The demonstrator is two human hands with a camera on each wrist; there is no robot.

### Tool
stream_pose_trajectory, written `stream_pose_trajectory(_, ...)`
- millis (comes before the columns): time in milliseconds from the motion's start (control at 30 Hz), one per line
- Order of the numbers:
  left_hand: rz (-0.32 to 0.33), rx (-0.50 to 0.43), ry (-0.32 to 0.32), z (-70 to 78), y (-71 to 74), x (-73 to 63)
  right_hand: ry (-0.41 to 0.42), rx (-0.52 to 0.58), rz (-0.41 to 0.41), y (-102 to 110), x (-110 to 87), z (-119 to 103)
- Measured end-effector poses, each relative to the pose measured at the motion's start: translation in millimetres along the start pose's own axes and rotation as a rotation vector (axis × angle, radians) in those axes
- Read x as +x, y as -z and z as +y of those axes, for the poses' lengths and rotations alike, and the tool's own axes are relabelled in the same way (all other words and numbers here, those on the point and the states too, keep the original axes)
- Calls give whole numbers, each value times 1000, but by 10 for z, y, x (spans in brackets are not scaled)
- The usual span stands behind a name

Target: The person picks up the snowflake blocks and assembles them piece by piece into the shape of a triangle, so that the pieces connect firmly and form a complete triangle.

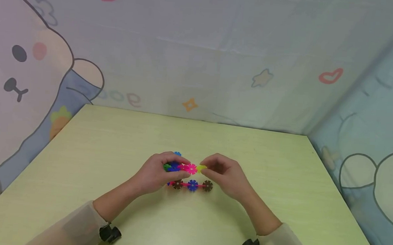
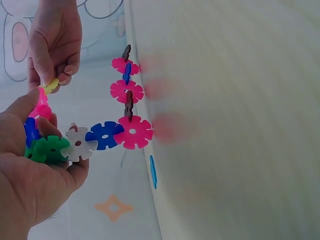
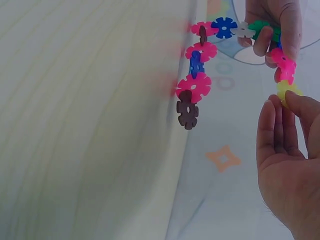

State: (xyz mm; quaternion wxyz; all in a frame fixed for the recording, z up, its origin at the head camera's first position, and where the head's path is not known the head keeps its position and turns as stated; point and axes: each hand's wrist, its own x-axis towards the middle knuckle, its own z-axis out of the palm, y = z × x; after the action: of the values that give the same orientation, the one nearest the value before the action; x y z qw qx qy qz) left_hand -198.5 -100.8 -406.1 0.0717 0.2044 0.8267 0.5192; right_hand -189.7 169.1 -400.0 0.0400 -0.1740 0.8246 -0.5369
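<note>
Soft, muted light over the pale table [image 1: 116,141], diffuse shadows below my forearms [image 1: 120,201], wrist views dimmer and greyer, hazy pink reflections (almost a blush) beside the pink discs [image 2: 134,141], my fingers [image 3: 267,127] reasonably sharp, head view slightly soft in detail.

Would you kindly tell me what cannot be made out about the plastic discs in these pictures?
Head view: the left hand hides the white notched plastic disc.
Head view: the same hand covers part of the light-blue plastic disc.
Left wrist view: that disc appears nearly edge-on, so the viewing angle hides its face.
Right wrist view: the right hand covers part of the yellow notched plastic disc.
</note>
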Motion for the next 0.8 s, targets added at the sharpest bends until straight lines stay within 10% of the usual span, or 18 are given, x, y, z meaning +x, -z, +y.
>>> stream_pose_trajectory(800, 6, 3, -38, -4, -38, 40, 73, 52, 89, -113, 44, -13)
